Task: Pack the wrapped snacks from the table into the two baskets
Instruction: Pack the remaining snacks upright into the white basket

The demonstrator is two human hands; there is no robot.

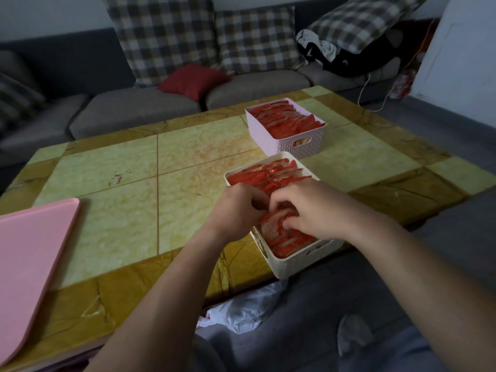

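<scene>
Both hands are set over the cream basket at the near edge of the worktop; the left hand is curled at its left rim, though whether anything is pinched there cannot be told; the right hand has its fingers closed on the red wrapped snacks directly beneath; these are stacked on edge, long axes running across the basket; the right hand is judged the nearer for tucking them down; the pink basket stands filled, well apart beyond.
</scene>
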